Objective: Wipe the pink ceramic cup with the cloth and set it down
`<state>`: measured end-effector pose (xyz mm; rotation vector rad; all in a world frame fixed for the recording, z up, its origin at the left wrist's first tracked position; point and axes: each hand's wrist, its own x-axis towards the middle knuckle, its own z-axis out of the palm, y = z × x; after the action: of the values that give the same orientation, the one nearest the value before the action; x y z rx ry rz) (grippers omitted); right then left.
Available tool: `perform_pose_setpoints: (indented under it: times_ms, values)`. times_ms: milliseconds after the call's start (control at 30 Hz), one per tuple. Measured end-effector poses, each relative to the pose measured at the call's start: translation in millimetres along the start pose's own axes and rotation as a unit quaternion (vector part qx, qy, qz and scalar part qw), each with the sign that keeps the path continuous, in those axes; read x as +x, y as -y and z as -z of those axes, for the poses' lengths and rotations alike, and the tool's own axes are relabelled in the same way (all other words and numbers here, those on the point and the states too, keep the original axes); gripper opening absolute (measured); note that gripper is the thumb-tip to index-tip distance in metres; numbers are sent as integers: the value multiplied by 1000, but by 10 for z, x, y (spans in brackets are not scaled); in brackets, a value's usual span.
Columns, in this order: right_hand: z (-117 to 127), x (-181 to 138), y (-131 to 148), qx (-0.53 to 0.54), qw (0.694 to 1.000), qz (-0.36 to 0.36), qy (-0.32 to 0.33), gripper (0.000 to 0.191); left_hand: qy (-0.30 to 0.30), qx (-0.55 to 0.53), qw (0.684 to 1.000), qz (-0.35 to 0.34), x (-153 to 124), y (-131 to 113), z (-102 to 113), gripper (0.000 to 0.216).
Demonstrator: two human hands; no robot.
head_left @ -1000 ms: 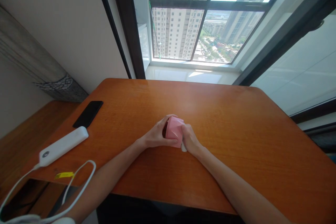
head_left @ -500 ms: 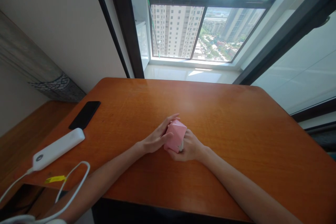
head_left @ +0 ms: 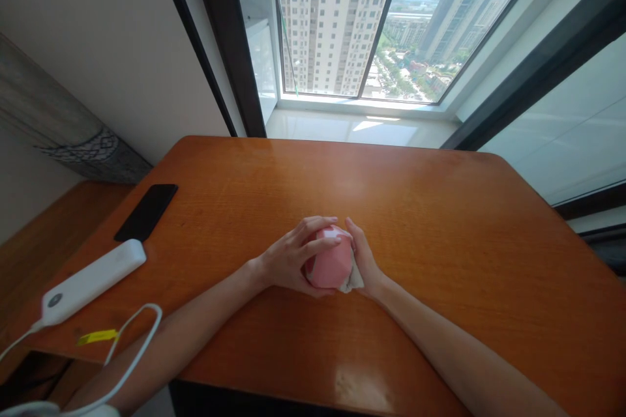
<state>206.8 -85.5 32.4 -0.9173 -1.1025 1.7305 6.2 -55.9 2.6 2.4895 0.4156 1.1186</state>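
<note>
A small pink faceted object (head_left: 330,268) is held up in front of me over the wooden table (head_left: 415,221); its exact kind does not show. My left hand (head_left: 287,259) wraps round it from the left, fingers across its top and thumb below. On its right side, a pale grey cloth (head_left: 353,280) lies between the object and my right hand (head_left: 368,267). That hand presses the cloth against the object, with its thumb pointing up and its other fingers mostly hidden.
A black phone (head_left: 147,212) lies at the table's left side, close to a white power strip (head_left: 92,283). The strip's white cable (head_left: 141,348), with a yellow tag (head_left: 98,337), loops near my left forearm. A window (head_left: 342,39) stands beyond the far edge.
The pink object has turned in my hands, and more of the cloth shows at its right. My left fingers now reach over its top. The view has tipped slightly downward.
</note>
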Motion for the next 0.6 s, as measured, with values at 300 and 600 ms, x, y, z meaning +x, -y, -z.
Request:
perform_pose_setpoints:
  times_ms: [300,600]
  values:
    - [113,-78,-115,-406,842,340,99,65,-11,-267,952,149,22,-54,70,119]
    - [5,-126,-76,-444,783,430,65,29,25,-319,935,150,8,-101,86,120]
